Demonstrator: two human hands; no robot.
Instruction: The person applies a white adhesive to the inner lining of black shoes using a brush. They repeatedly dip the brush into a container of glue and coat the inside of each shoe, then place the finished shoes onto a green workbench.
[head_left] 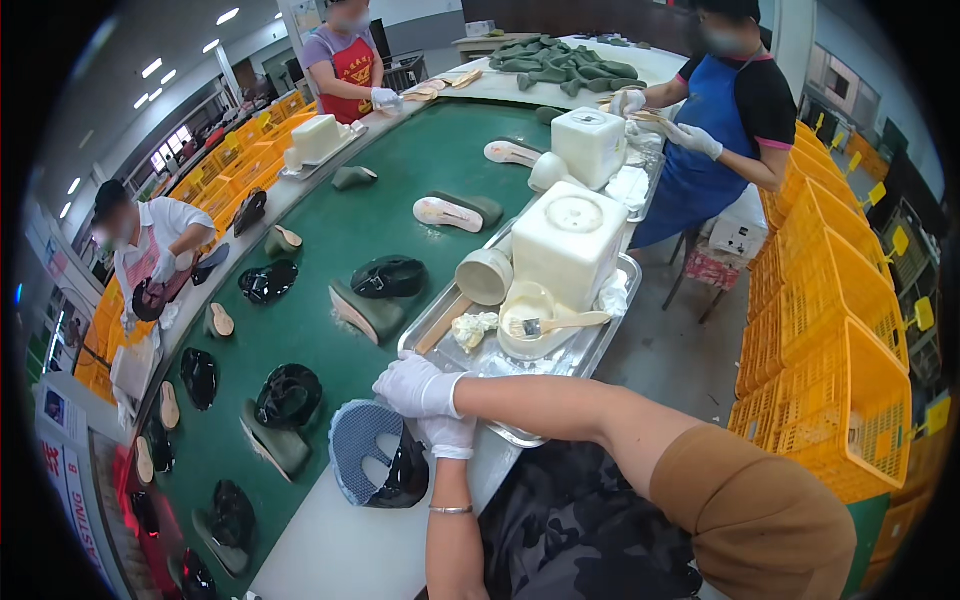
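Observation:
A glossy black shoe upper (405,470) with a speckled blue-grey inner face turned up is held just above the white board at my front. My left hand (447,437), in a white glove, closes on the upper's right edge, its fingers partly hidden. Just above it my right hand (415,387), also gloved, is closed at the upper's far edge, and the two hands touch. Beside them lies a metal tray (590,362) with a white square container (565,240), a cup of pale paste (535,310), and a wooden-handled brush (565,322) lying across that cup.
A green conveyor (330,230) carries black uppers and green shoe lasts (270,440). Two people work across it; another, in a blue apron (690,170), handles insoles on my side. A second white container (588,145) stands farther on. Yellow crates (825,400) line the right.

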